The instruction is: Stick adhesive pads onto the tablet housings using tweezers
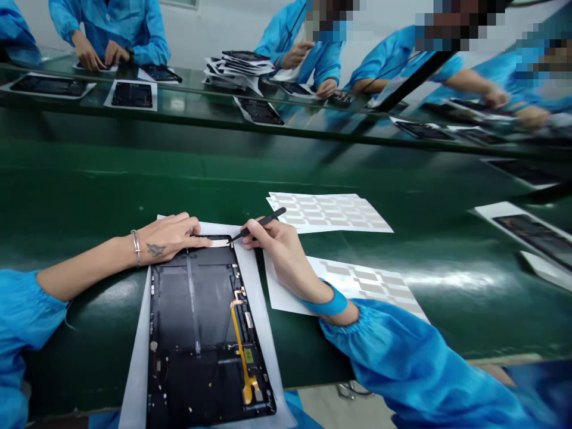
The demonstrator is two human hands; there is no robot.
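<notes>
A black device housing (210, 322) with a yellow-orange flex cable (240, 339) lies on a white sheet (134, 357) in front of me. Across its far edge rests a small white strip (219, 243). My left hand (172, 238) is over the far left corner, its index fingertip on the strip's left end. Black tweezers (263, 222) are pinched in my right hand (279, 250), their tip at the strip's right end. Partly under my right forearm is a sheet of grey-and-white stickers (375, 283).
More sticker sheets (330, 211) lie beyond my right hand. A raised glass shelf (187, 98) crosses the far side, carrying several devices and a stack of them (239, 65). Several people in blue work behind it. Another device (536, 235) lies at the right.
</notes>
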